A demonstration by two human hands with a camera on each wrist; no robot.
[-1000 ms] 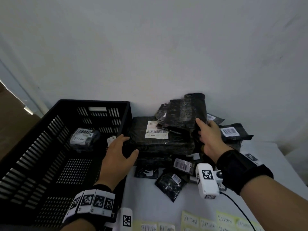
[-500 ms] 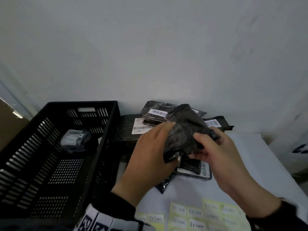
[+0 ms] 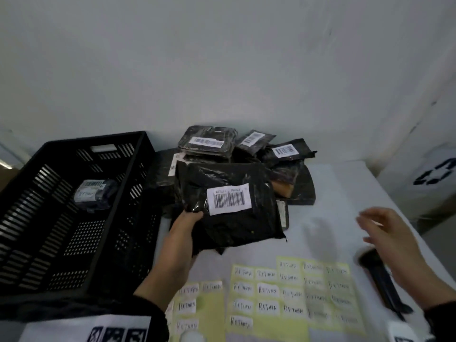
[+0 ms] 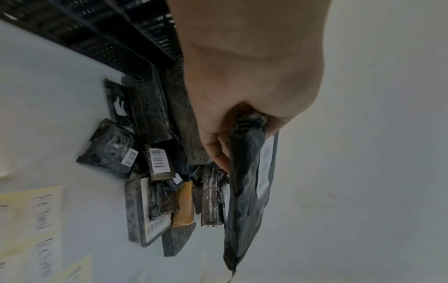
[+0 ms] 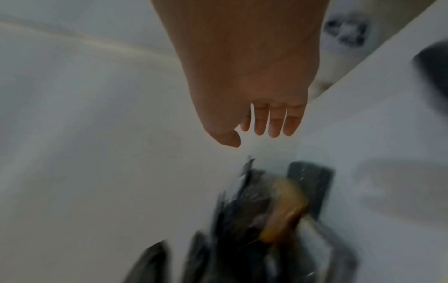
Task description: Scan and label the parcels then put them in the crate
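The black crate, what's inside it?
The crate holds one dark parcel with a white label reading RETURN, on its slotted floor. The near wall hides the bottom strip closest to the person.

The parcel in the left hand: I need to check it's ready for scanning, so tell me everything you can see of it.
The parcel is a flat, glossy black plastic mailer bag, wrinkled and slack. A white barcode label on its upper face looks toward the head camera. The left hand grips its near left corner, holding it above the table in front of the parcel pile. No handwritten return sticker shows on it. Nothing else touches it.
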